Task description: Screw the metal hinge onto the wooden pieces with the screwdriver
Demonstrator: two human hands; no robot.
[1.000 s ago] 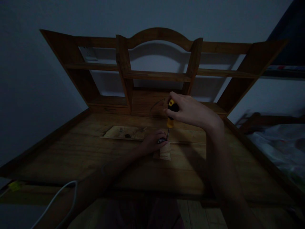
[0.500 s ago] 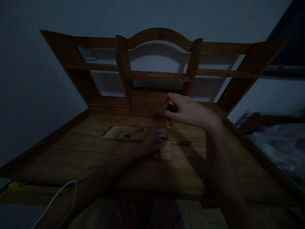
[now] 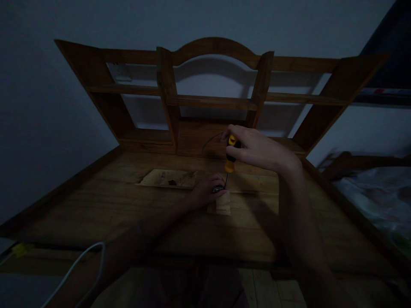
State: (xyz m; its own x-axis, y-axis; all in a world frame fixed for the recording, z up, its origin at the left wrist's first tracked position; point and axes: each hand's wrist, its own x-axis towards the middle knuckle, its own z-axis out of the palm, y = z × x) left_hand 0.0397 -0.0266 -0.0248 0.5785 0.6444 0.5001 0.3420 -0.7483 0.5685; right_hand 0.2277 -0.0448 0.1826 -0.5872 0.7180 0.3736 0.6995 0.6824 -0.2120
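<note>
My right hand [image 3: 248,145] is wrapped round the yellow and black handle of a screwdriver [image 3: 230,166]. The screwdriver stands nearly upright, its metal shaft pointing down toward my left fingertips. Low on the desk, my left hand [image 3: 205,190] pinches a small dark piece with a metallic edge [image 3: 218,188], too dim to name more exactly. Where the screwdriver's tip meets that piece is hard to make out. Just below the left fingers, a pale rough patch [image 3: 223,205] shows on the wooden desk top [image 3: 180,226].
Behind my hands rises a wooden shelf unit [image 3: 212,102] against the wall. A broken, pale strip [image 3: 167,178] with a dark hole lies left of my hands. A white cable [image 3: 81,256] loops at lower left. Plastic-looking bundles [image 3: 375,201] lie beyond the desk's right edge.
The right hand and the screwdriver handle have shifted slightly right, and the grip on the handle has turned a little. My left hand has stayed in place.
</note>
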